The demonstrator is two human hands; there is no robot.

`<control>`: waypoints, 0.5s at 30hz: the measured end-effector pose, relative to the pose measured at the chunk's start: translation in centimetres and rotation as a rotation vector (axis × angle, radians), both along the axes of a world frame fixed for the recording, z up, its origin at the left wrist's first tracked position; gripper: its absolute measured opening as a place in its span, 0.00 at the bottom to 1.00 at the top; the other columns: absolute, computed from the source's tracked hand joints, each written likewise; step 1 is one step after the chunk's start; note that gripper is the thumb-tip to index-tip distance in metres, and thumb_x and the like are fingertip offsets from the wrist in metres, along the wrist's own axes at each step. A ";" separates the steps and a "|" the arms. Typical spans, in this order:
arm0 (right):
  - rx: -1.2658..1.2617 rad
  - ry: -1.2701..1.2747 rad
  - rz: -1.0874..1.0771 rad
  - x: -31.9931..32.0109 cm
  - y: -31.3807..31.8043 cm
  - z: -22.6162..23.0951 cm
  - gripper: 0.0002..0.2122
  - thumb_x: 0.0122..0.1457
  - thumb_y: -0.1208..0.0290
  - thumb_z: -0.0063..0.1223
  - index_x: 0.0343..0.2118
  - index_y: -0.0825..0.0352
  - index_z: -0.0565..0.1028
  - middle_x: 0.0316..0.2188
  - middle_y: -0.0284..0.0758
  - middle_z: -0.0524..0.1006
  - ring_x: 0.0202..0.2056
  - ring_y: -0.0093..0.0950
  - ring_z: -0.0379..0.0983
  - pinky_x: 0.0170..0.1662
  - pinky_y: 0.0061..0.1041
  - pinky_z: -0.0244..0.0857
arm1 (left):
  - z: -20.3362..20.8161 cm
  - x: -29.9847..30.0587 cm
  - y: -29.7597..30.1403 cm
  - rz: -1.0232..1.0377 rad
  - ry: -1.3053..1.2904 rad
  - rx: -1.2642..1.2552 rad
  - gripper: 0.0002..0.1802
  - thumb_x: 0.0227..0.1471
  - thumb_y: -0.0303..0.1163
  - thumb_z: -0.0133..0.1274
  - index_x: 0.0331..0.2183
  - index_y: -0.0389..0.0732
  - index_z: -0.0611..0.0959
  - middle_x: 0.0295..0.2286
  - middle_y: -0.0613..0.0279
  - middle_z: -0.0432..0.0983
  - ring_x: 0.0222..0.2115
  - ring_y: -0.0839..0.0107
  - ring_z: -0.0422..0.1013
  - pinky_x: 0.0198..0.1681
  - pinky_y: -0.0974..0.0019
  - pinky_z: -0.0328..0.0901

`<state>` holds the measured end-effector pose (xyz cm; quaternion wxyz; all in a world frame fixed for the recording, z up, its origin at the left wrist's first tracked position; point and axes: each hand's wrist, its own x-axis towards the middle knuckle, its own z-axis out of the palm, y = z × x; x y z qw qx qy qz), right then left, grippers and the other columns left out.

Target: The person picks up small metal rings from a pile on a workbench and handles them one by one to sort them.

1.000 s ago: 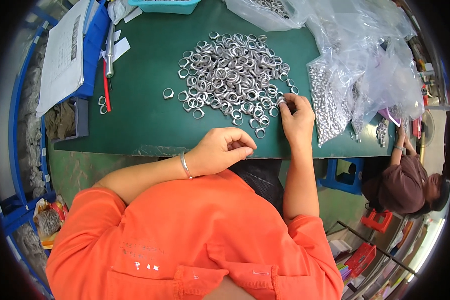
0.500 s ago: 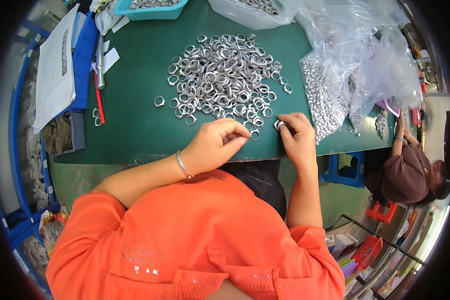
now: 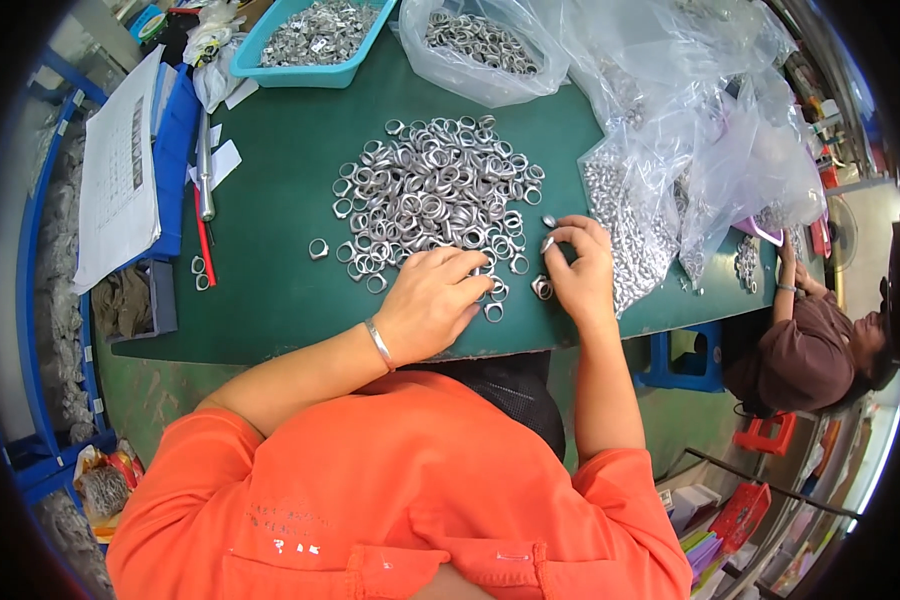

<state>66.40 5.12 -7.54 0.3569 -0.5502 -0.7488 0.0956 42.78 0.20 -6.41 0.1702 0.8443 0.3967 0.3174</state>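
**Clearly, your ring pile lies nearer your left hand**

The ring pile sits on the green tabletop, straight ahead of the left hand and to the left of your right hand, a little beyond it. The left hand is the nearer: its fingers reach over the pile's near edge, while the right hand stands apart from the heap, with a strip of tabletop between. The heap is roughly round, so it shows no clear long axis, and its rings lie at mixed angles, some flat, others tipped.

Your left fingers are bent and loosely curled, their tips among the rings at that edge; whether they pinch one, I cannot tell. Your right hand is half curled; a pale glint shows at the thumb tip, but I cannot tell whether that is a nail or held metal. One loose ring lies just beside that thumb, and a small silver piece just beside the forefinger.
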 end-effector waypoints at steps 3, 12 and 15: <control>-0.275 0.347 -0.202 0.6 0.0 1.3 0.05 0.51 0.80 0.57 0.31 0.70 0.77 0.27 0.37 0.79 0.26 0.27 0.74 0.34 0.25 0.69 | -0.2 -0.1 0.1 0.004 -0.011 0.004 0.20 0.38 0.26 0.64 0.39 0.46 0.81 0.46 0.63 0.73 0.46 0.60 0.69 0.46 0.56 0.62; -0.137 -0.065 -0.077 1.3 1.3 0.8 0.08 0.52 0.84 0.52 0.35 0.72 0.77 0.31 0.43 0.74 0.34 0.38 0.73 0.41 0.33 0.68 | -0.7 -0.1 0.1 0.001 -0.035 0.008 0.21 0.38 0.26 0.65 0.39 0.46 0.81 0.47 0.63 0.72 0.46 0.60 0.69 0.47 0.56 0.62; -0.217 -0.019 -0.099 1.0 1.1 0.8 0.07 0.52 0.82 0.53 0.35 0.73 0.77 0.31 0.44 0.74 0.35 0.38 0.73 0.42 0.34 0.67 | -0.8 -0.2 -0.1 0.001 -0.038 0.003 0.21 0.38 0.27 0.64 0.39 0.46 0.80 0.47 0.62 0.72 0.47 0.60 0.69 0.48 0.56 0.62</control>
